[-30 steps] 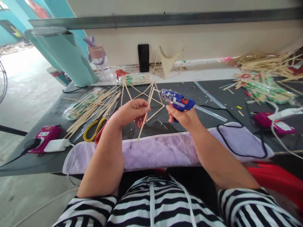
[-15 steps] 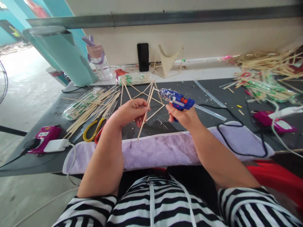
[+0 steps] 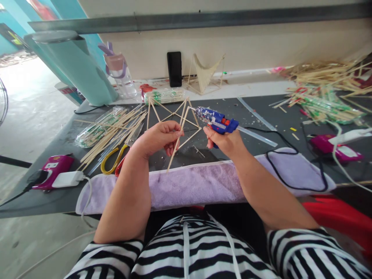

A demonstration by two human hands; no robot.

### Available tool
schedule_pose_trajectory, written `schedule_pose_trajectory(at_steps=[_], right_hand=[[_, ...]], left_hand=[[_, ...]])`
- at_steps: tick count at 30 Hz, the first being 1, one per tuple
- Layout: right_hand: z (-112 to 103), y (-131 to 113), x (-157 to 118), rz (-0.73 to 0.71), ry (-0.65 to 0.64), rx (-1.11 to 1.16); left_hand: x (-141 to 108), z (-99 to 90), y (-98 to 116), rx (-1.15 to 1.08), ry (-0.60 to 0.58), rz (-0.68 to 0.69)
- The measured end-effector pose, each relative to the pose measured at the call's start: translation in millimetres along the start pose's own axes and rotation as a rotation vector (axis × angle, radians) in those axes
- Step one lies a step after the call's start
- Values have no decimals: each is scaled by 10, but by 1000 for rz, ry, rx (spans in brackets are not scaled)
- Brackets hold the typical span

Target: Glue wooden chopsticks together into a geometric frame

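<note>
My left hand [image 3: 167,137] pinches a thin wooden stick [image 3: 172,158], tilted with its upper end away from me. In my right hand [image 3: 222,140] is a blue glue gun [image 3: 214,120], its nozzle pointing left at the stick's upper end; whether they touch I cannot tell. A clear glue stick [image 3: 258,136] sticks out of the gun's back. Behind my left hand stands a frame of joined sticks [image 3: 174,113], partly hidden by the fingers. Scissors [image 3: 114,159] with yellow and red handles lie beside my left forearm.
Loose sticks [image 3: 116,133] lie at the left, near a purple power socket [image 3: 58,166]. A lilac towel [image 3: 192,186] runs along the front edge. At the back are a phone [image 3: 174,69], a bottle [image 3: 120,77] and a finished-looking stick model [image 3: 205,73]. A black cord [image 3: 270,164] loops at the right.
Both hands hold nearly the same pose, with the glue gun's nozzle still by the stick's upper end. The whole view has shifted very slightly.
</note>
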State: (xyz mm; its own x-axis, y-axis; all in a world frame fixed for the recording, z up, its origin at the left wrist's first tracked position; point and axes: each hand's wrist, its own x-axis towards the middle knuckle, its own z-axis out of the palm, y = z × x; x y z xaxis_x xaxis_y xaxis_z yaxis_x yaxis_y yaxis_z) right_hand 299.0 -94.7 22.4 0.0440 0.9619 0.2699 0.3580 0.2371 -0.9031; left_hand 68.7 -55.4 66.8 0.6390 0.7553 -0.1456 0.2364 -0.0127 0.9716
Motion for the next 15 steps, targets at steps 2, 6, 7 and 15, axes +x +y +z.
schedule_pose_trajectory(at_steps=[2,6,7,15], right_hand=[[-1,1,4,0,-3,-5],[16,8,4,4,17,-14],[23,12,3,8,35,-11],[38,18,-1,-2,48,-19]], left_hand=[[-3,0,3,7,-6,-1],[-16,-4,4,5,-12,0],[-20,-6,5,4,-12,-2],[-23,-4,24,13,-25,-26]])
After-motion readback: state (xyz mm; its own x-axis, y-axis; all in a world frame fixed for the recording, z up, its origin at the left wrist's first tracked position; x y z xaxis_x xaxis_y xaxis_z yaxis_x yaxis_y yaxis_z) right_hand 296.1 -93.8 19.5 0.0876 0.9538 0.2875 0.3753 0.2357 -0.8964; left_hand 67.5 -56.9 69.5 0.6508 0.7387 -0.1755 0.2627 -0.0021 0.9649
